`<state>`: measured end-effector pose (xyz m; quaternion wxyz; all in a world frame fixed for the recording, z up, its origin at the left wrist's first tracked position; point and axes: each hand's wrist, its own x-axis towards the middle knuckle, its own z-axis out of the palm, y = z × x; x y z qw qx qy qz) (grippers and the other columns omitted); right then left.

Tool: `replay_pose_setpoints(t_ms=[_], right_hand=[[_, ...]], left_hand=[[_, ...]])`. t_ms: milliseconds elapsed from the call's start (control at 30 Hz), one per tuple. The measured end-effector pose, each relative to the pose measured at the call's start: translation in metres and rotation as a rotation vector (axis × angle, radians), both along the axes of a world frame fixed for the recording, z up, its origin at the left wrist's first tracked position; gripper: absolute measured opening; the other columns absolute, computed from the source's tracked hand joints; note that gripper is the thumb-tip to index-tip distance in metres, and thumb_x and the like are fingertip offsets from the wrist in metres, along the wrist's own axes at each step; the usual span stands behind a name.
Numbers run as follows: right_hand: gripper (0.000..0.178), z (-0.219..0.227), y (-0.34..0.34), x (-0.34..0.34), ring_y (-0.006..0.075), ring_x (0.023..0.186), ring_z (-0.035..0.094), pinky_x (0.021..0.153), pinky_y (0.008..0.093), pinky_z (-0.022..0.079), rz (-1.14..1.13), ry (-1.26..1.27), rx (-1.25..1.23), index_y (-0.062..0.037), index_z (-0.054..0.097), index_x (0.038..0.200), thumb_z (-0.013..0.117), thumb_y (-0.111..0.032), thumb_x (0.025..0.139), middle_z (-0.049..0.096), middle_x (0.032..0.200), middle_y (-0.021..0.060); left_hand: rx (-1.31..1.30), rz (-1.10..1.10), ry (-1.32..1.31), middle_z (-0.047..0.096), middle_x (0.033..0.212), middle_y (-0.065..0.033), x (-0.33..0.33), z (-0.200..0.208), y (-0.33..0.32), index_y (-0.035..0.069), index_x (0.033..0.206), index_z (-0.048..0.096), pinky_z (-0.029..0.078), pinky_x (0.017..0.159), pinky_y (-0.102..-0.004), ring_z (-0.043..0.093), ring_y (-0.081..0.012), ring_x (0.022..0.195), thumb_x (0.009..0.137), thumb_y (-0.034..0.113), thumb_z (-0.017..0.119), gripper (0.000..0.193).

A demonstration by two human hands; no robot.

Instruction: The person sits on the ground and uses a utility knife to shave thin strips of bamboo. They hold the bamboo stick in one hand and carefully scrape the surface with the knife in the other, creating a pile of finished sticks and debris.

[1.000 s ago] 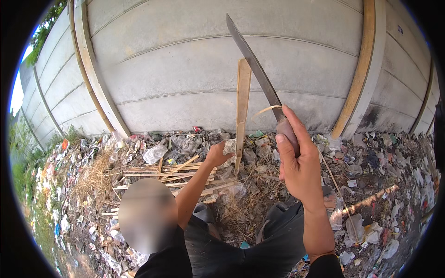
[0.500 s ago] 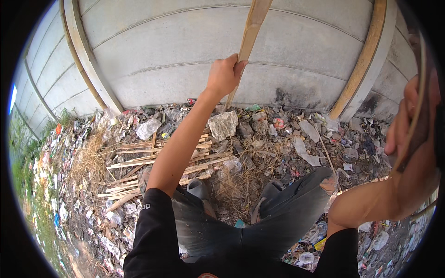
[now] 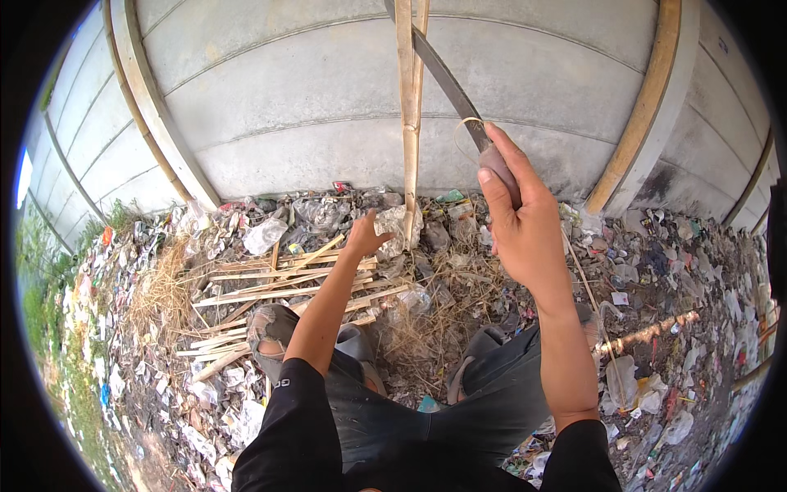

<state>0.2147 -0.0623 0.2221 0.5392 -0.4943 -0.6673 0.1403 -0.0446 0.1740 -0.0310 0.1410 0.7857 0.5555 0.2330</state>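
My right hand (image 3: 525,221) is wrapped round the brown handle of a long dark machete (image 3: 449,84). Its blade crosses the upper part of an upright bamboo strip (image 3: 410,152), where the strip is parted into two lengths. The strip's lower end comes down at a pale rough stone block (image 3: 399,228). Left of that block, my left hand (image 3: 366,235) is apart from the strip, with its fingers spread and nothing in them. Below and left of this hand, several split bamboo strips (image 3: 270,289) lie in a loose pile.
A grey concrete panel wall (image 3: 287,90) stands ahead, with bamboo poles (image 3: 643,107) against its posts. Plastic litter (image 3: 193,426) and dry straw (image 3: 160,287) cover the ground. A thin stick (image 3: 584,279) lies at the right, near my knee.
My right hand has swung in from the far right, bringing the machete blade into the bamboo strip. My left hand has let go of the strip and dropped lower. The strip now stands more upright.
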Motion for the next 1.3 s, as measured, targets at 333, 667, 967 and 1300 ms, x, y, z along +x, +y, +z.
replay_pose_setpoints(t_ms=[333,667,967,1300], right_hand=[[0.048,0.018,-0.013,-0.023,0.024,0.093,0.071,0.083,0.0345,0.053,0.021,0.029,0.029,-0.011,0.048,0.151,0.057,-0.026,0.106,0.071,0.116,0.0226],[0.048,0.037,-0.048,-0.001,0.0248,0.124,0.062,0.102,0.0357,0.047,0.129,0.045,-0.083,-0.0064,0.051,0.148,0.062,-0.02,0.103,0.064,0.133,0.0225],[0.048,0.063,-0.068,-0.006,0.0184,0.1,0.061,0.087,0.0321,0.047,0.112,-0.004,0.042,-0.0027,0.053,0.145,0.062,-0.023,0.103,0.065,0.113,0.0159],[0.048,0.093,-0.105,-0.015,0.0008,0.044,0.039,0.041,0.0198,0.035,-0.055,0.188,0.159,-0.0003,0.055,0.141,0.056,-0.031,0.105,0.046,0.064,-0.0023]], left_hand=[[0.202,-0.128,-0.299,0.067,0.117,-0.0327,0.055,0.028,0.01,-0.012,0.141,0.046,0.055,0.094,-0.0457,0.067,-0.0424,0.114,0.079,0.038,0.087,0.09],[0.314,-0.318,-0.388,0.074,0.088,-0.0213,0.08,0.065,0.001,-0.002,0.098,0.069,0.055,0.069,-0.0471,0.071,-0.04,0.081,0.086,0.036,0.08,0.041],[0.504,-0.115,-0.339,0.067,0.073,-0.0189,0.096,0.116,-0.04,-0.002,0.083,0.065,0.052,0.06,-0.0445,0.068,-0.0363,0.065,0.089,0.023,0.075,0.027],[0.707,-0.083,-0.302,0.068,0.074,-0.0124,0.046,0.192,-0.059,0.003,0.082,0.063,0.052,0.054,-0.0402,0.067,-0.0291,0.058,0.091,0.024,0.073,0.026]])
